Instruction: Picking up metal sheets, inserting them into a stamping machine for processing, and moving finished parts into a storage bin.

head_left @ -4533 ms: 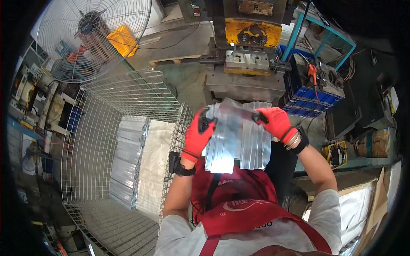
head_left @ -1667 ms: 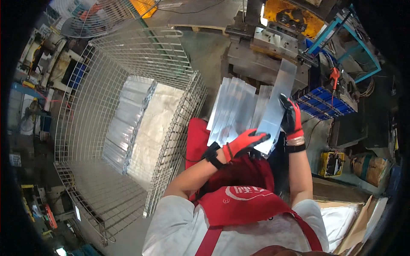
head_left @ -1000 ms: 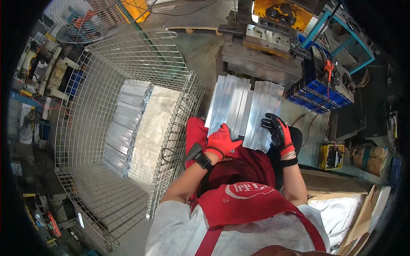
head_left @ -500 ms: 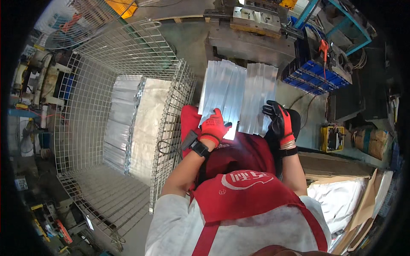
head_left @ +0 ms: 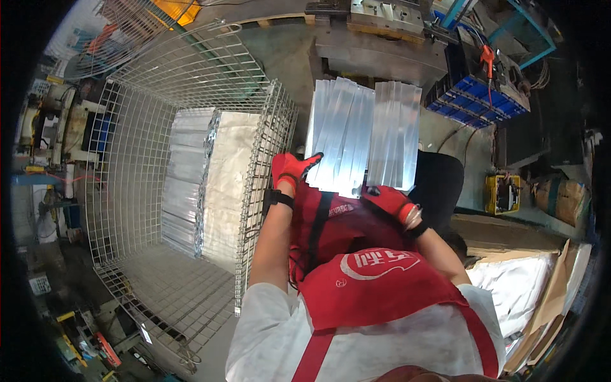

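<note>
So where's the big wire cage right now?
In the head view, the wire cage fills much of the left side, just left of the left hand, with the fan beyond its far left corner.

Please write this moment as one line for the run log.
left hand: at left strip stack | right hand: at near end of right strip stack | wire basket: at left, shiny strips inside

A heavy machine [head_left: 382,56], wire cage [head_left: 256,181] and metal strips [head_left: 344,135] mark this as a workshop (cluttered, too).
</note>
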